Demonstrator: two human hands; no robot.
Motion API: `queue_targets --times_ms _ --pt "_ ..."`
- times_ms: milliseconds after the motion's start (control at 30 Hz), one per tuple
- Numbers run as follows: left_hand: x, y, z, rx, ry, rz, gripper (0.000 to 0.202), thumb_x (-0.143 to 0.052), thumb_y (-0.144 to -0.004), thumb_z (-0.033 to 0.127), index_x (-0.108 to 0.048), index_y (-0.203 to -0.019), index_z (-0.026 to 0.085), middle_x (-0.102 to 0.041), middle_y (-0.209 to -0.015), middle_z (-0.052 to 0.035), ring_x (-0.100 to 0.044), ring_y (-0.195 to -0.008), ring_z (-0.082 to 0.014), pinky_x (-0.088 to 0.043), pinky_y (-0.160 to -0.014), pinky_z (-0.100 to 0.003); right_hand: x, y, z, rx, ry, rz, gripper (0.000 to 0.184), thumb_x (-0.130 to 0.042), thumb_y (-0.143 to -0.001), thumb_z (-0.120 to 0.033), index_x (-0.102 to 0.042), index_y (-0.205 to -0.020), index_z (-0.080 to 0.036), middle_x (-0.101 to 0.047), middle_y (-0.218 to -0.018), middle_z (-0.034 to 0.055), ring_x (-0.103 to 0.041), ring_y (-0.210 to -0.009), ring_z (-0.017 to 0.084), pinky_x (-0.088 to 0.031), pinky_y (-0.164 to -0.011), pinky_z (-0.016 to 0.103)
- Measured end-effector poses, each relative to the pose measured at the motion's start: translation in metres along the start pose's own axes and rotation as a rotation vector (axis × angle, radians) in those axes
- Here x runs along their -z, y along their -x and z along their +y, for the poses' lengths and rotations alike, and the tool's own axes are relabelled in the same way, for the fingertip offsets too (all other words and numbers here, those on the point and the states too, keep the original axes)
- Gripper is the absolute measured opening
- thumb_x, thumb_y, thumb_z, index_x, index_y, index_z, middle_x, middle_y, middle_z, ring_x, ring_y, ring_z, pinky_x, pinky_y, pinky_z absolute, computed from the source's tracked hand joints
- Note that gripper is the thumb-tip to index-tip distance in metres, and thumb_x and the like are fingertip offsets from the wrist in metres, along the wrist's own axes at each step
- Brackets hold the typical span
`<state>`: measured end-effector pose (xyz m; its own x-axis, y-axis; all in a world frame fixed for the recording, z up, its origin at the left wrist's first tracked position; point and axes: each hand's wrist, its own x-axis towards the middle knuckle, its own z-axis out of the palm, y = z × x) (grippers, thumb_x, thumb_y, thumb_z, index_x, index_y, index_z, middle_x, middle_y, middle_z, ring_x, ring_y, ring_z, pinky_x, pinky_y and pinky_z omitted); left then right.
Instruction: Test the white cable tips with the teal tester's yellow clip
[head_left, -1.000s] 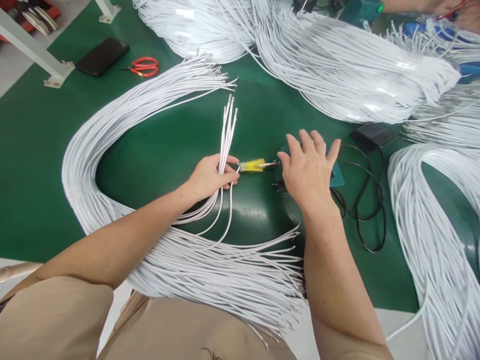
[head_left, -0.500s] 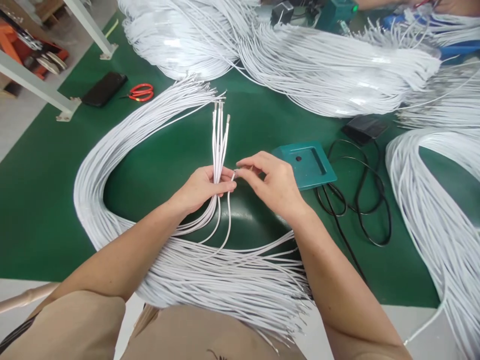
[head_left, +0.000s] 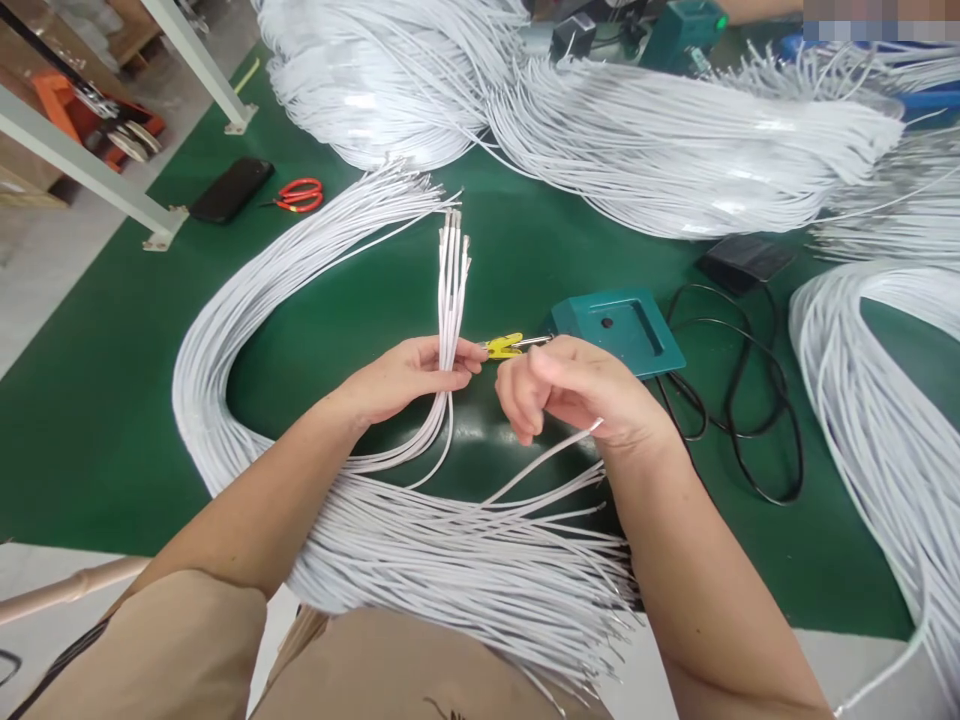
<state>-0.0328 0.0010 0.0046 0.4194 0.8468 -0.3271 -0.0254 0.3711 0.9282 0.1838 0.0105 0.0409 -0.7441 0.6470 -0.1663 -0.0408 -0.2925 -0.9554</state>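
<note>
Grasping the wire bundle in the left hand, just at nine o'clock from the yellow clip; loosely curled in the right hand, cannot tell whether holding the loose wire near its heel, toward five o'clock. Could shed strands through a slackened left grip, or snag that wire by sweeping the right hand carelessly. Compared with half a second ago, drawn back at right toward four o'clock, uncovering the clip.

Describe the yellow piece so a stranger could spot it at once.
On the green table, find the teal box. Between it and the left hand is the yellow piece, its bright colour setting it apart from the teal box and white wires.
</note>
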Motion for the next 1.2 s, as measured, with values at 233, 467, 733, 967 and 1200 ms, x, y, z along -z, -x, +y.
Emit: queue_targets --times_ms 233,467,733,967,1200 --pt "-0.001 0.001 0.001 -0.070 0.067 0.007 0.043 -0.078 -0.068 0.020 -0.068 -0.110 0.021 -0.062 -0.094 -0.0028 -0.061 -0.083 -0.0123 -0.050 -0.079 -0.026 -0.015 -0.022 0.026 -0.266 0.332 0.093 0.029 -0.065 -0.079 -0.043 -0.062 -0.072 -0.015 -0.060 -0.060 -0.0015 -0.052 -0.041 0.007 -0.046 -0.041 0.020" --pt "0.005 0.003 0.010 -0.061 0.155 0.023 0.034 -0.077 -0.070 0.021 -0.071 -0.103 0.019 -0.066 -0.096 -0.0053 -0.062 -0.090 -0.0137 -0.049 -0.081 -0.025 -0.016 -0.021 0.026 -0.229 0.396 0.038 0.022 -0.063 -0.079 -0.033 -0.066 -0.067 -0.015 -0.067 -0.067 0.0013 -0.051 -0.045 0.005 -0.042 -0.046 0.019" --pt "0.012 -0.011 0.011 -0.148 0.504 0.390 0.029 -0.078 -0.071 0.036 -0.062 -0.086 0.017 -0.056 -0.075 0.0025 -0.048 -0.060 -0.0034 -0.042 -0.057 -0.016 -0.012 -0.016 0.019 -0.270 0.411 -0.088 0.020 -0.060 -0.078 -0.031 -0.068 -0.068 -0.015 -0.070 -0.072 0.0028 -0.050 -0.047 0.005 -0.038 -0.047 0.018" --pt "-0.007 -0.008 0.004 -0.093 0.300 0.302 0.039 -0.084 -0.060 0.027 -0.059 -0.088 0.015 -0.062 -0.081 0.0005 -0.055 -0.066 -0.0051 -0.039 -0.054 -0.016 -0.010 -0.018 0.020 -0.279 0.425 -0.052 0.021 -0.059 -0.079 -0.031 -0.066 -0.068 -0.015 -0.070 -0.074 0.0033 -0.051 -0.048 0.006 -0.041 -0.048 0.020" --pt "-0.019 -0.006 -0.009 -0.158 0.135 0.259 0.032 -0.082 -0.063 0.025 -0.063 -0.087 0.015 -0.064 -0.078 0.0003 -0.064 -0.070 -0.0109 -0.040 -0.053 -0.018 -0.006 -0.019 0.011 -0.023 0.351 0.521 0.022 -0.062 -0.079 -0.036 -0.068 -0.088 -0.017 -0.067 -0.075 0.0014 -0.054 -0.054 0.008 -0.048 -0.055 0.023"
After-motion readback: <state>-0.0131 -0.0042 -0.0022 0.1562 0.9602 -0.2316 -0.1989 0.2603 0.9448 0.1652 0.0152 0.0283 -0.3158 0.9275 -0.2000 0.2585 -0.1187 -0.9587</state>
